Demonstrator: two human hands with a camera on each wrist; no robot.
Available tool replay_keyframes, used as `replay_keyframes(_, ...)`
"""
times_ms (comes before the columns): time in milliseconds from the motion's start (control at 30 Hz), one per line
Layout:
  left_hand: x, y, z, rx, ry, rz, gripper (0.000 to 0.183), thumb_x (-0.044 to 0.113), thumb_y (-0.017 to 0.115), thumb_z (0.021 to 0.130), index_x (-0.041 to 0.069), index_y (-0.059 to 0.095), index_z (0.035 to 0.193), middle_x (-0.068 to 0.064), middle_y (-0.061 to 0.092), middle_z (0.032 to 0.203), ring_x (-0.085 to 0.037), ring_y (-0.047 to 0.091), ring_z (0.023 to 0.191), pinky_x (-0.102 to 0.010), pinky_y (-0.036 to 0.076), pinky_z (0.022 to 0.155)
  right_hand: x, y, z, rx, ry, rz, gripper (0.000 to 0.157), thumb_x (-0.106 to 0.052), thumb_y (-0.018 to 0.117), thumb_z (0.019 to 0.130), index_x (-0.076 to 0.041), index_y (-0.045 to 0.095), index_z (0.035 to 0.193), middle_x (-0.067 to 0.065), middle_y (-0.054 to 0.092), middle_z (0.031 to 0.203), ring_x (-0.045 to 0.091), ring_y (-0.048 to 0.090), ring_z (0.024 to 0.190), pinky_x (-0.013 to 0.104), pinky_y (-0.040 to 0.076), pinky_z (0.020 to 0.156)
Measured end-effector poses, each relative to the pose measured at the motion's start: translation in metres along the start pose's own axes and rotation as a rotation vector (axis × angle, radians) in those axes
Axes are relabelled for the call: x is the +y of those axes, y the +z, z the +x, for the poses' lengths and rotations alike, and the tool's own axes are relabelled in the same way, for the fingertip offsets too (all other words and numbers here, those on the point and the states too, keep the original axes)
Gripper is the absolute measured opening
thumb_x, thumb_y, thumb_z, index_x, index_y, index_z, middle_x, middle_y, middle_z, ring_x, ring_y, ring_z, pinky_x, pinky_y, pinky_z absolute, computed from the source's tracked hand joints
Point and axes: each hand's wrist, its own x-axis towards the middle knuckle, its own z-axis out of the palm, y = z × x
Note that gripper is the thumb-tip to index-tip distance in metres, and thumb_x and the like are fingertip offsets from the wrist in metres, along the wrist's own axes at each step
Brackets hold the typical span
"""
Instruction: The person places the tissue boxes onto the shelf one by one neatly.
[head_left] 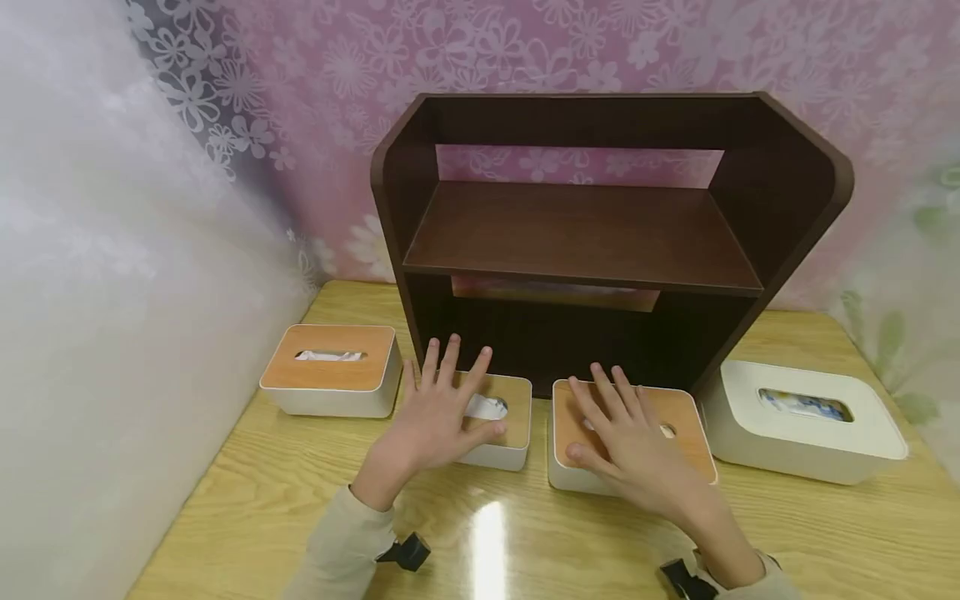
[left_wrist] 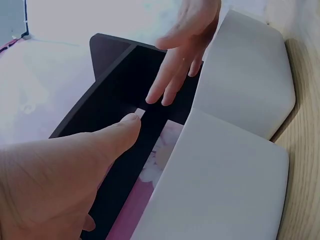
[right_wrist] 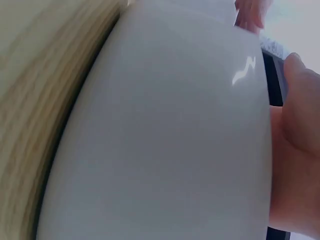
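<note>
- pink floral wallpaper (head_left: 315, 150) covered the far wall behind a light wood-grain table (head_left: 300, 508).
- dark brown two-tier shelf (head_left: 585, 229) stood at the far middle.
- left hand (head_left: 435, 421), fingers spread and grasping nothing, was over the small wood-lidded tissue box (head_left: 513, 408), near the shelf's left side.
- right hand (head_left: 641, 454), fingers likewise spread and released, lay over the larger wood-lidded tissue box (head_left: 682, 412) to the right; contact could not be told.
- orange-lidded tissue box (head_left: 322, 380) sat at left, white-lidded tissue box (head_left: 806, 429) at right.
</note>
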Motion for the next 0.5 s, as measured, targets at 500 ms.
replay_keyframes(500, -0.006, -0.004, -0.016, 0.058, 0.048, -0.102, 0.087, 0.066, 0.043, 0.096, 0.025, 0.002, 0.161, -0.021, -0.001, 0.165, -0.043, -0.001, 0.150, -0.068, 0.007, 0.115, -0.042, 0.010, -0.005, 0.065, -0.073, 0.349, 0.086, -0.036, 0.065, 0.096, -0.030, 0.010, 0.161, 0.003, -0.001, 0.167, 0.037, 0.003, 0.152, 0.072, 0.033, 0.102)
